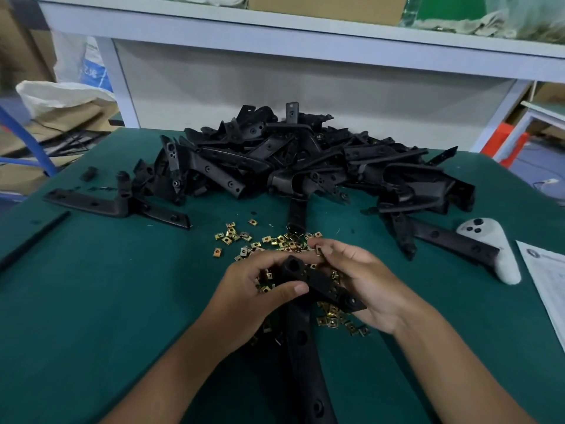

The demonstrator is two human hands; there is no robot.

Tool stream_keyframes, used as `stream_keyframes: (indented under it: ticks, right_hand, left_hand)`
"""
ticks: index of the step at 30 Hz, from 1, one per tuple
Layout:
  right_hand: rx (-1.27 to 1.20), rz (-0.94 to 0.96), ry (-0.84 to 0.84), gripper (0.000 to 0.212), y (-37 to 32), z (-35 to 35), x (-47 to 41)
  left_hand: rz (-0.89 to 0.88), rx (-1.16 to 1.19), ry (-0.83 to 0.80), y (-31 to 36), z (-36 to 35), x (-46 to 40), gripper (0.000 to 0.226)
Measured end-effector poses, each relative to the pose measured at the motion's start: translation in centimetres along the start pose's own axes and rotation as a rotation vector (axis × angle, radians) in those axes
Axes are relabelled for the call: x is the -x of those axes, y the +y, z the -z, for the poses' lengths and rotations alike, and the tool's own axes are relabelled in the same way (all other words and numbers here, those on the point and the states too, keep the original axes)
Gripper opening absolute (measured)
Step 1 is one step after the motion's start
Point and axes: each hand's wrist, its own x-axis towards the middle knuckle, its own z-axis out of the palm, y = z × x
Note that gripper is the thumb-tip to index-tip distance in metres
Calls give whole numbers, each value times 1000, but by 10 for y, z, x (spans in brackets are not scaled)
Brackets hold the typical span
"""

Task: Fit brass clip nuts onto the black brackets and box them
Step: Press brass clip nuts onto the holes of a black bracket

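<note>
The left hand [260, 289] curled around the knuckle end of a black bracket [321, 286], thumb pressed across its top face and fingers wrapped beneath. The right hand [360, 280] cradled the bracket's short arm from the far side, and its thumb and forefinger pinched 1 brass clip nut [318, 248] just above the bracket's end. The long arm of the bracket ran down toward the person, over the green mat [91, 301].

The step in hand looked like seating that nut on the bracket. To do it well, the nut's open mouth should face the bracket's edge and slide on square until its thread sits over a hole (a tilted clip would likely jam or spring off). The left thumb should brace the bracket against the push.

Loose clip nuts [275, 240] lay scattered under and beyond both hands. Farther back sat the pile of brackets [305, 160], with a white controller [495, 249] and a printed sheet [547, 280] to the right. No box was visible.
</note>
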Motion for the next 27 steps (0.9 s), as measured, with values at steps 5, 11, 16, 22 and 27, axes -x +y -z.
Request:
stream_keyframes:
  ticks: [5, 11, 16, 22, 27]
  right_hand:
    - [80, 17, -10, 14, -3, -3, 3]
    - [167, 62, 27, 13, -2, -8, 5]
    - [219, 51, 77, 23, -3, -10, 6]
    - [222, 71, 80, 23, -4, -10, 7]
    - [248, 75, 103, 26, -2, -11, 7]
  left_hand:
    - [37, 20, 37, -1, -2, -1, 34]
    - [60, 4, 53, -4, -1, -1, 33]
    - [57, 37, 45, -4, -1, 0, 32]
    - [40, 43, 48, -3, -2, -1, 29]
    - [44, 47, 47, -4, 0, 0, 28]
